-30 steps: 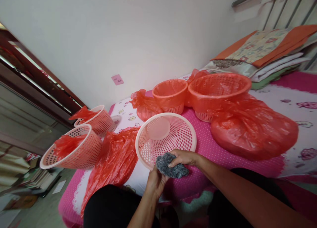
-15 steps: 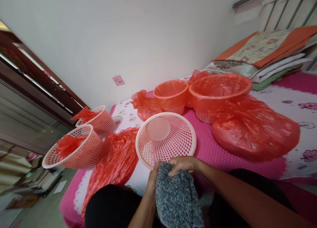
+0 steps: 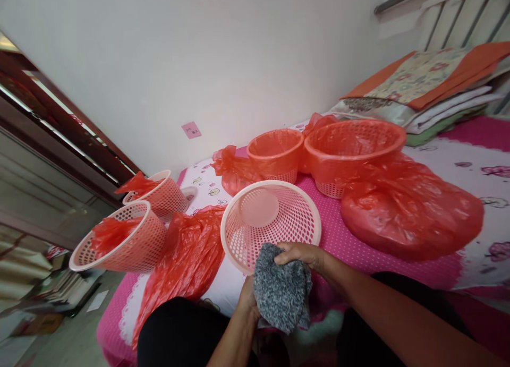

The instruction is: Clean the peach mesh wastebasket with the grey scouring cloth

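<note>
A fuzzy grey cleaning cloth (image 3: 282, 292) is bunched between my hands, over the near rim of a pink plastic basket (image 3: 311, 210). My right hand (image 3: 298, 253) grips the cloth's top edge, thumb laid over its front. From the left side, my left hand (image 3: 250, 299) holds the cloth, with its fingers mostly hidden behind the folds. The basket is tipped so that its mouth faces me and its round base shows inside. Whether the cloth touches the basket cannot be made out.
Beside the basket, a red plastic bag (image 3: 187, 250) drapes over the bed (image 3: 119, 308). Two pink baskets (image 3: 153, 245) stand at left with red plastic inside. Behind are a bag-covered basket (image 3: 274, 149) and a larger one (image 3: 354, 138). A bulging red bag (image 3: 414, 213) lies right, near folded bedding (image 3: 430, 80).
The cloth has been raised and gathered into a shorter bunch, its lower end no longer hanging far down. My right hand has moved slightly up; my left thumb is now hidden.
</note>
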Motion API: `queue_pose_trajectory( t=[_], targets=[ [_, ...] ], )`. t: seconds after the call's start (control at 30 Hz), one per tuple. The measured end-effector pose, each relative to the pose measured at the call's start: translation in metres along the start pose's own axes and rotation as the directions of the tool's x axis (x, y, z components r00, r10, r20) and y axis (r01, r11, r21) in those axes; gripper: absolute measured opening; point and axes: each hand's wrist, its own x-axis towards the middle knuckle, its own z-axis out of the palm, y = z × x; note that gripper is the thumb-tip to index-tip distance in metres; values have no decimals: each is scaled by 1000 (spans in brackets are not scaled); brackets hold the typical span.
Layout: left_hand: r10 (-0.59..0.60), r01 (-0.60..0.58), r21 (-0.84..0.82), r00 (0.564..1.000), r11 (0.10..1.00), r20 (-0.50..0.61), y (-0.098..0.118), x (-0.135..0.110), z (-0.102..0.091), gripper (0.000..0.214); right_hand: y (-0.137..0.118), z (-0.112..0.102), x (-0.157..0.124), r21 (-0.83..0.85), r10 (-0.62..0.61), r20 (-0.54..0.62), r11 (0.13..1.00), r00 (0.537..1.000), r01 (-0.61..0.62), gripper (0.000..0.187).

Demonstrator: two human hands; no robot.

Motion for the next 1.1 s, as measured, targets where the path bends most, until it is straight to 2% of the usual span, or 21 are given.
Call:
queue_pose_trajectory(
  t=[0.07, 0.13, 0.27, 0.37, 0.47, 0.53, 0.6, 0.77, 0.9, 0.97, 1.03, 1.1],
  targets=[
    [38, -38, -14, 999, 999, -16, 2, -2, 1, 27, -3, -1, -2, 51, -89, -71, 994, 994, 93, 55],
    [79, -79, -9, 996, 997, -34, 4, -3, 0, 33, -9, 0, -3, 80, -189, -170, 976, 967, 205, 57],
    [-19, 19, 10, 997, 1000, -71, 7, -1, -7, 46, -21, 0, 1, 68, -327, -351, 926, 877, 373, 59],
    [-67, 65, -15, 992, 998, -106, 6, 2, -12, 49, -25, -5, 11, 0, -408, -479, 885, 777, 465, 52],
    [-27, 26, -11, 993, 1000, -113, 5, 0, -10, 49, -24, -13, 23, -123, -486, -592, 843, 643, 524, 51],
    [-3, 2, -6, 993, 1000, -122, 6, -3, -6, 48, -23, -18, 29, -210, -528, -640, 820, 559, 533, 52],
    [8, -9, -8, 989, 1000, -147, 6, -6, -1, 44, -23, -22, 33, -275, -549, -663, 811, 508, 517, 53],
    [2, -2, 4, 986, 1000, -169, 6, -11, 6, 34, -27, -24, 37, -403, -597, -665, 793, 448, 457, 53],
    [20, -14, 37, 984, 999, -175, 5, -13, 8, 33, -30, -22, 35, -562, -693, -586, 721, 419, 405, 45],
    [24, -17, 39, 984, 999, -178, 4, -15, 9, 37, -32, -23, 33, -654, -741, -518, 665, 426, 362, 38],
    [27, -20, 43, 982, 999, -189, 3, -17, 10, 40, -32, -26, 31, -760, -798, -429, 572, 423, 309, 31],
    [24, -13, 56, 980, 998, -196, 2, -19, 10, 38, -31, -31, 31, -865, -859, -319, 436, 400, 247, 40]
  ],
)
